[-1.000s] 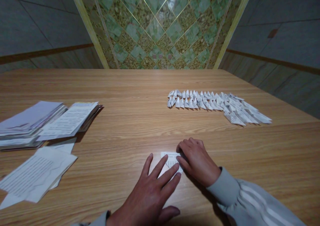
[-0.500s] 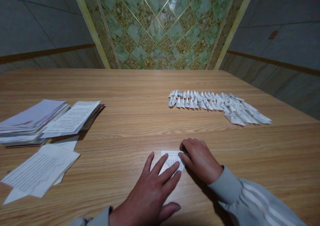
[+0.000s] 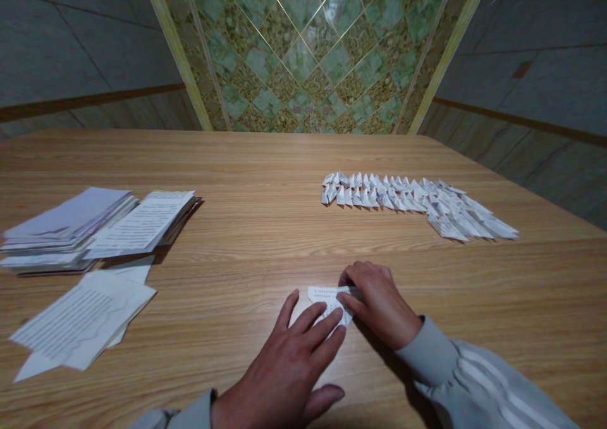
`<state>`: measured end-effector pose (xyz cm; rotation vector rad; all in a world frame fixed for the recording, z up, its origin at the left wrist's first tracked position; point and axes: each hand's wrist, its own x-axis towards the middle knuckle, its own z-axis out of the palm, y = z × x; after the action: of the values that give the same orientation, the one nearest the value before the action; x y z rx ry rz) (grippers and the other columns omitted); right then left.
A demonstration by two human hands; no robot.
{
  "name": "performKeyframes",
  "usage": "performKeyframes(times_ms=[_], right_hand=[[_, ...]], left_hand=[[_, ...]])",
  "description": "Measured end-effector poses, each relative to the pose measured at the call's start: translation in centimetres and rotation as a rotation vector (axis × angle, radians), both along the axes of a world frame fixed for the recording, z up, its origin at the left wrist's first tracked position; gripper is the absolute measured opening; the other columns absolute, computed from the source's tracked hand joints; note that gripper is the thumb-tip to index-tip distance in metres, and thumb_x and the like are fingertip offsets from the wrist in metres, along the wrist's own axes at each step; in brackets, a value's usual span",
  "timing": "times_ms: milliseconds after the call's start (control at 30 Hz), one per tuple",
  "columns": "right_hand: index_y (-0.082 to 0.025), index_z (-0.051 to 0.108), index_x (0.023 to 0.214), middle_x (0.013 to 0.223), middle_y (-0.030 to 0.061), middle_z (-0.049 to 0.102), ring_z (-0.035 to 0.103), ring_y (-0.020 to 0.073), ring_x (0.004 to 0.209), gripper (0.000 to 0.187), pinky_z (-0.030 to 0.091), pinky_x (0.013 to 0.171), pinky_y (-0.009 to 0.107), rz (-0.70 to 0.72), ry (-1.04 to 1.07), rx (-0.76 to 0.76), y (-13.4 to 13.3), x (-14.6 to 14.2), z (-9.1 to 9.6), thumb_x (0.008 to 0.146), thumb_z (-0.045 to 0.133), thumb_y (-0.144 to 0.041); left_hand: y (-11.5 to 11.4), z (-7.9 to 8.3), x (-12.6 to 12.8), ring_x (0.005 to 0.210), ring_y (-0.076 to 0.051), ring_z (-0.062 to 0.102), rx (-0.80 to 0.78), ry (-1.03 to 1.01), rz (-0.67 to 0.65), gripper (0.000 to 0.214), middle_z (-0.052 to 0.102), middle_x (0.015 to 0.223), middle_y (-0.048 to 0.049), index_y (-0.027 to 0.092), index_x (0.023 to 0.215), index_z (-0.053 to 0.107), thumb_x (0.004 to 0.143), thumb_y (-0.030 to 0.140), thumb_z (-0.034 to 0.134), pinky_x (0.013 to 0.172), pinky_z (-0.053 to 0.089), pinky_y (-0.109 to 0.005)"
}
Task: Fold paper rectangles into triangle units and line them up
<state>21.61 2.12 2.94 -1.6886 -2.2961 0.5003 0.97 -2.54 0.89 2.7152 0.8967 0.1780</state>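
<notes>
A small printed paper slip point(image 3: 325, 295) lies on the wooden table point(image 3: 265, 239) near its front edge. My left hand point(image 3: 289, 369) rests flat on the table with fingers stretched out, its fingertips pressing the slip's near edge. My right hand point(image 3: 379, 302) has its fingers curled and pressed onto the slip's right end, covering part of it. A row of several small folded white paper pieces point(image 3: 412, 201) lies farther back on the right.
A stack of printed sheets and booklets point(image 3: 95, 230) sits at the left, with loose printed pages point(image 3: 80, 324) in front of it. A green patterned wall panel point(image 3: 303, 49) stands behind the table's far edge.
My right hand has slid slightly along the slip and its fingers are curled tighter on the slip's right end. My left hand has stayed pressed on the slip. The view shifted a little.
</notes>
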Motion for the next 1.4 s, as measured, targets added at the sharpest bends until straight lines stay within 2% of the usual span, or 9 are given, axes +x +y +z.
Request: performKeyframes(times_ms=[100,300,433,600,767,867,967,1100,1400], right_hand=[[-0.018,0.068,0.089,0.092,0.0036,0.068,0.059,0.0219,0.094,0.002,0.032,0.086,0.036,0.021,-0.064,0.008,0.1,0.0,0.5,0.087,0.067,-0.018],[-0.02,0.072,0.092,0.092,0.0047,0.069,0.06,0.0239,0.093,0.01,0.035,0.083,0.035,0.041,-0.181,0.03,-0.1,0.2,0.9,0.087,0.065,-0.015],[-0.02,0.072,0.095,0.092,0.0046,0.068,0.06,0.0218,0.091,0.012,0.037,0.081,0.032,0.05,-0.126,0.008,-0.2,0.3,0.7,0.088,0.064,-0.014],[-0.019,0.071,0.088,0.089,0.0042,0.068,0.059,0.0219,0.09,0.004,0.035,0.08,0.033,0.033,-0.065,0.013,0.0,0.2,0.2,0.085,0.069,-0.018],[-0.019,0.068,0.083,0.084,0.0014,0.068,0.058,0.0195,0.086,0.006,0.034,0.079,0.032,0.066,0.01,0.014,0.4,0.1,-0.3,0.082,0.072,-0.014],[-0.018,0.067,0.081,0.082,0.0007,0.068,0.058,0.018,0.084,0.007,0.034,0.077,0.031,0.118,0.057,0.016,0.5,0.1,-0.6,0.082,0.072,-0.013],[-0.018,0.067,0.082,0.084,0.0014,0.068,0.057,0.0183,0.086,0.006,0.035,0.079,0.031,0.181,0.064,0.063,0.4,-0.3,-0.9,0.084,0.072,-0.016],[-0.017,0.066,0.083,0.085,0.0027,0.067,0.055,0.019,0.087,0.006,0.036,0.081,0.032,0.261,0.025,0.146,0.0,-1.0,-1.1,0.088,0.069,-0.02],[-0.018,0.066,0.086,0.085,0.0023,0.066,0.054,0.0181,0.086,0.005,0.034,0.079,0.031,0.325,-0.035,0.19,0.1,-0.8,-1.1,0.09,0.067,-0.021]], left_hand=[[0.0,0.2,0.2,0.137,-0.037,0.04,-0.007,0.005,0.008,0.073,0.042,0.154,-0.0084,0.022,0.147,0.037,0.083,0.034,0.071,0.112,0.017,-0.073],[0.0,0.3,0.2,0.137,-0.038,0.04,-0.033,0.016,0.005,0.073,0.04,0.155,-0.0083,0.023,0.147,0.038,0.082,0.034,0.072,0.111,0.018,-0.073],[0.1,0.3,0.2,0.136,-0.039,0.041,-0.039,0.022,-0.003,0.073,0.041,0.154,-0.0085,0.022,0.146,0.038,0.082,0.033,0.072,0.111,0.019,-0.074],[0.1,0.4,0.3,0.135,-0.038,0.042,-0.027,0.019,-0.012,0.071,0.044,0.153,-0.0093,0.021,0.145,0.04,0.083,0.034,0.072,0.111,0.019,-0.072],[0.0,0.1,0.0,0.132,-0.035,0.046,0.027,-0.081,0.003,0.06,0.048,0.15,-0.0073,0.023,0.142,0.043,0.089,0.042,0.065,0.113,0.019,-0.068],[0.4,0.0,-0.4,0.122,-0.029,0.053,0.068,-0.21,0.018,0.04,0.059,0.139,-0.0052,0.024,0.13,0.054,0.093,0.04,0.06,0.113,0.026,-0.059],[1.3,0.0,-0.7,0.108,-0.025,0.058,0.122,-0.355,0.124,0.019,0.068,0.12,-0.0069,0.021,0.113,0.062,0.096,0.028,0.056,0.102,0.04,-0.047],[2.6,-0.2,-0.8,0.096,-0.025,0.057,0.156,-0.38,0.268,0.02,0.068,0.106,-0.0083,0.019,0.114,0.061,0.095,0.025,0.058,0.084,0.045,-0.041],[3.4,-0.8,-0.5,0.085,-0.023,0.053,0.117,-0.265,0.316,0.01,0.064,0.088,-0.0041,0.02,0.101,0.067,0.091,0.022,0.064,0.075,0.04,-0.036]])
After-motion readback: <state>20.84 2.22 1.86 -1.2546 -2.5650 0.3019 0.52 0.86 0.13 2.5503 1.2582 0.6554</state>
